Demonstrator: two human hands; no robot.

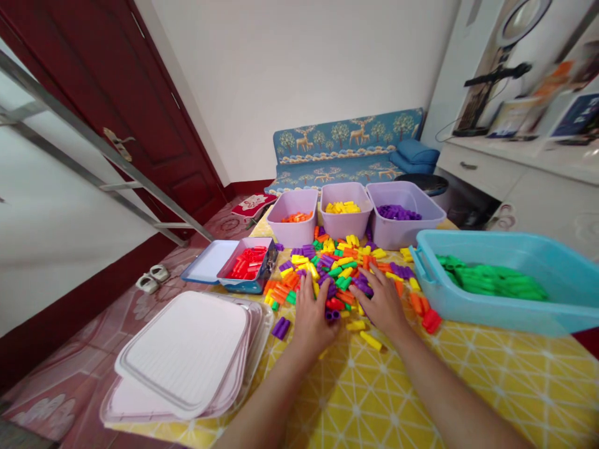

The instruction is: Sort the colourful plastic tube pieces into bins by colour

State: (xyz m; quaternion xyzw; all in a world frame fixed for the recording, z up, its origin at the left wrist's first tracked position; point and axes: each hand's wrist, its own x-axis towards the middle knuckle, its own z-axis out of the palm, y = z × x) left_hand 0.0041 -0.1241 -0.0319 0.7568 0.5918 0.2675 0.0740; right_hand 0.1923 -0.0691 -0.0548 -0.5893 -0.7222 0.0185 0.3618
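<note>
Small plastic tube-shaped pieces in mixed colours form a loose pile at the middle of the table. My left hand rests on the pile's near side, thumb and fingers apart, beside a purple double-tube piece. On the right, my right hand reaches over the same pile with spread fingers, close to purple pieces. Neither hand visibly grips a piece, though the undersides of both are hidden. A separate purple piece lies left of my left hand, and a yellow one lies below my right hand.
Behind the pile stand lilac bins with orange, yellow and purple pieces. A blue tub holding green pieces is at right. Red pieces fill an open tin at left, near stacked lids.
</note>
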